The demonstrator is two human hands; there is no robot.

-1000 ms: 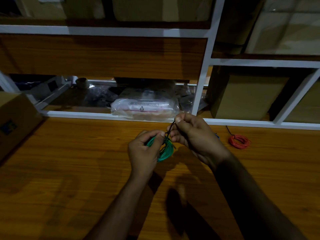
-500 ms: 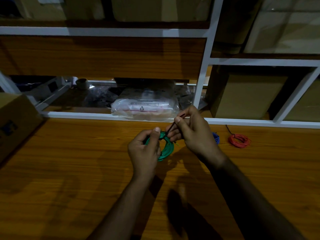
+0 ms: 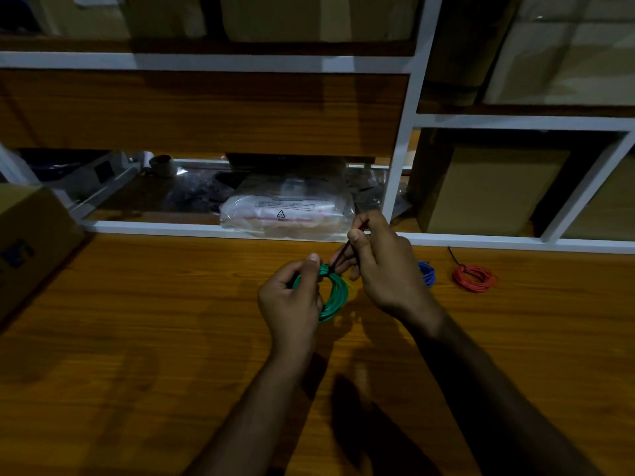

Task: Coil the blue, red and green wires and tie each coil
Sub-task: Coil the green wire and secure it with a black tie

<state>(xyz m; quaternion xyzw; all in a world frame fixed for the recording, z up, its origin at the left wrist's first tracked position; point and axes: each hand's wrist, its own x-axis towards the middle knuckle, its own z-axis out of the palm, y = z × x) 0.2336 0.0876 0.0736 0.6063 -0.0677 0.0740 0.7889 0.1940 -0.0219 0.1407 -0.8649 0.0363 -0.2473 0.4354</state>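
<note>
Head view: the left hand (image 3: 290, 297) grips the green coil (image 3: 335, 293) while the right hand (image 3: 378, 262) pinches a dark tie (image 3: 340, 252). Best to pull it snug, keeping the loops bunched.

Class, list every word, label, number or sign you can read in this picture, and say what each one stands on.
Recycling triangle sign, printed on the clear plastic bag on the shelf; the mark under it is too small to read.
Lines of print in a box above that sign on the bag: too blurred to read.
Dark blue print on the cardboard box at left: cut off and unreadable.
</note>
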